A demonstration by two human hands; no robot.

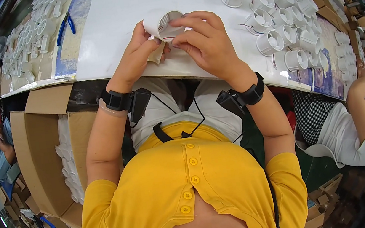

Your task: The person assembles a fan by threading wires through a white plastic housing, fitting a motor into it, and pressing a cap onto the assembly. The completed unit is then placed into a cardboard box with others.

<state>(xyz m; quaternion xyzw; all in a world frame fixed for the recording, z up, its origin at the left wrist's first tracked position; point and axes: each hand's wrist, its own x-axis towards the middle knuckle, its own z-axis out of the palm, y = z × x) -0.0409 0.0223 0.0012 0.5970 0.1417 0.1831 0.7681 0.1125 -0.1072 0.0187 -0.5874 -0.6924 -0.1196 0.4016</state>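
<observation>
A: Item one, and its place?
B: White cylindrical fan housing [151, 26], one, tilted, with its open mouth toward the right hand [210, 41]. Raised between both hands at the near part of the white work sheet [111, 26]. Slatted grille [163, 23] visible inside; thin red wire [166, 39] at the lower rim.

A: Left hand [134, 58]?
B: Grasping the housing from its left and underside, thumb toward the lower rim. Tan piece [155, 57] below, beside those fingers; material unclear.

A: Right hand?
B: Fingers bent, upper tips reaching into the mouth, thumb near the lower rim. Whether they pinch the wire or merely touch the wall cannot be told.

A: Surroundings?
B: Finished-looking or not, similar housings [283, 16], many, in a close group to the right, several with loose leads. Blue-handled pliers [61, 34], one pair, well apart at left.

A: Hazards, as judged?
B: First: wire nipped or tugged loose, should the fingertips press it against the rim. Second: housing slipping or rolling, should the left grasp slacken, since the wall is curved and looks smooth. Third: leads snagging, should the housing be pushed in among the group.
</observation>
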